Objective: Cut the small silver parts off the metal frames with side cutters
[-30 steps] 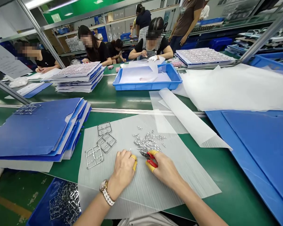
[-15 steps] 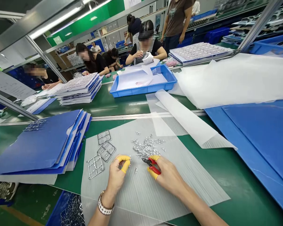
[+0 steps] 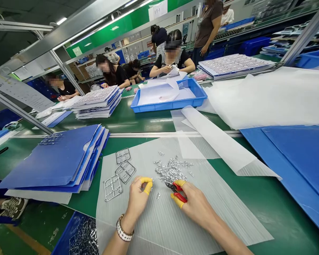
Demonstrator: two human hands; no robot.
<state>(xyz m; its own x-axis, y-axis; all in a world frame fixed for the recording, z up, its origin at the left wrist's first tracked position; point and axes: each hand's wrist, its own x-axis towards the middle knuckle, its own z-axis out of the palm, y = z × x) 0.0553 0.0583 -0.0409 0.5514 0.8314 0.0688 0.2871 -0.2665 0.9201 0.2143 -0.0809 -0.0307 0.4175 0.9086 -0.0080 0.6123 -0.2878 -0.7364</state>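
My left hand (image 3: 139,194), with yellow covers on thumb and finger, is closed in a pinch on small silver parts; only shiny bits show at the fingertips. In my right hand (image 3: 192,202), also wearing yellow finger covers, are red-handled nippers (image 3: 178,191), their dark jaws pointing left toward my left hand but apart from it. A loose pile of small silver parts (image 3: 170,170) lies just beyond the nippers. One little silver piece (image 3: 158,196) rests between my hands. Three silver sprue frames (image 3: 112,187) lie left of my left hand, with small parts on them.
A translucent sheet (image 3: 215,212) covers the green table (image 3: 244,191). Blue folders (image 3: 61,156) are stacked at left, and a blue board (image 3: 300,159) lies at right. Beyond the metal rail stands a blue tray (image 3: 170,105). Below left, a bin holds sprue frames (image 3: 83,237). Several people sit opposite.
The camera view has shifted, so the scene sits slightly farther right. Both hands keep their grips, and the nippers' handles look a little wider apart.
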